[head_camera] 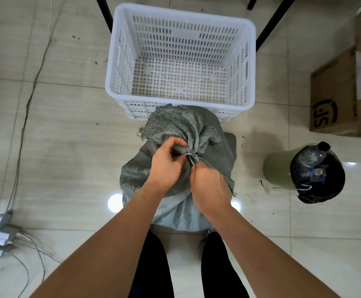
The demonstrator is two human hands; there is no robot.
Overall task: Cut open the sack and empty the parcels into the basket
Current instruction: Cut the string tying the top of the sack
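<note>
While the sack stands tied on the floor, these lines tell the moment.

Sack: grey woven sack (175, 179), upright on the tiles between the person's legs and the basket, its gathered neck leaning toward the basket.

Tie: a pale band (188, 155) runs around the bunched neck; it looks like a plastic tie, but I cannot say for sure.

Left hand: the left hand (166, 164) is closed around the neck just under the ruffled top, the fingers pinching the cloth beside the tie.

Right hand: the right hand (209, 186) is closed as a fist on a dark, thin tool (192, 163); only its tip shows, touching the tie. Blade or scissors, I cannot tell.

Basket: white plastic basket (179, 61), nothing inside, just behind the sack and touching it or nearly.

Parcels: not visible; I judge they are inside the sack.

Step in hand: cutting the tie, it seems. Nothing is emptied yet.

How to do it well: slide the tip under the band only, not into the cloth; keep the neck tight with the left hand so the band lifts away; turn the edge away from the left fingers, which are very close.

Risk: a slip could reach the left thumb or tear the weave.

After: I think the mouth must be opened wide before tipping over the basket rim.
</note>
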